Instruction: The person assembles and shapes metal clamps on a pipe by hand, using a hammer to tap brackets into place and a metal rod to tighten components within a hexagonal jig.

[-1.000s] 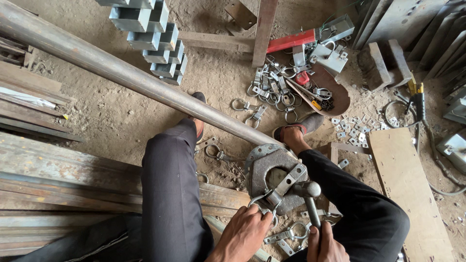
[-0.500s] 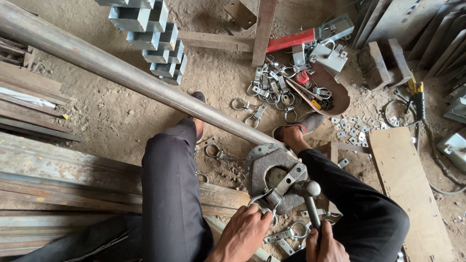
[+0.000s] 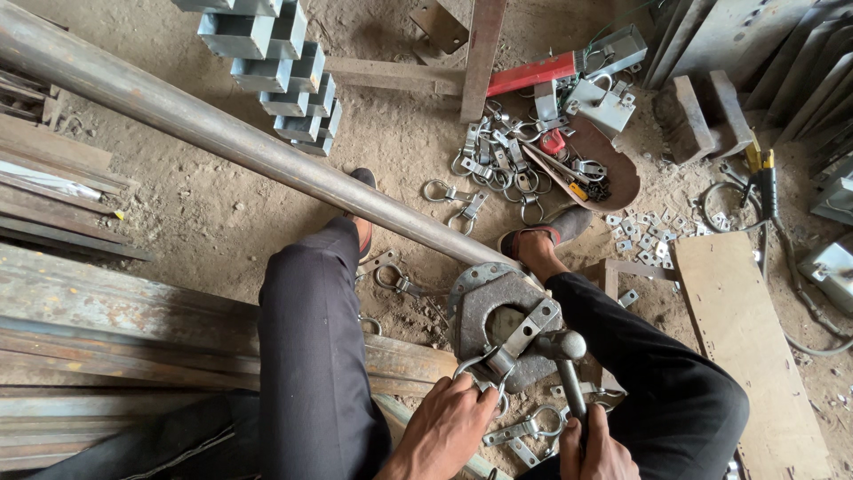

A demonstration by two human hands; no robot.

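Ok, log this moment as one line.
left hand: holds metal clamp on steel block | right hand: grips hammer, head on clamp | long pipe ends at block

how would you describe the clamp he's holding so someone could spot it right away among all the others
Follow the long steel pipe down to the thick metal block at its end, between the seated person's legs. The pipe clamp lies across that block, pinched by the left hand, with the hammer head beside it. Every other clamp lies loose on the dirt.
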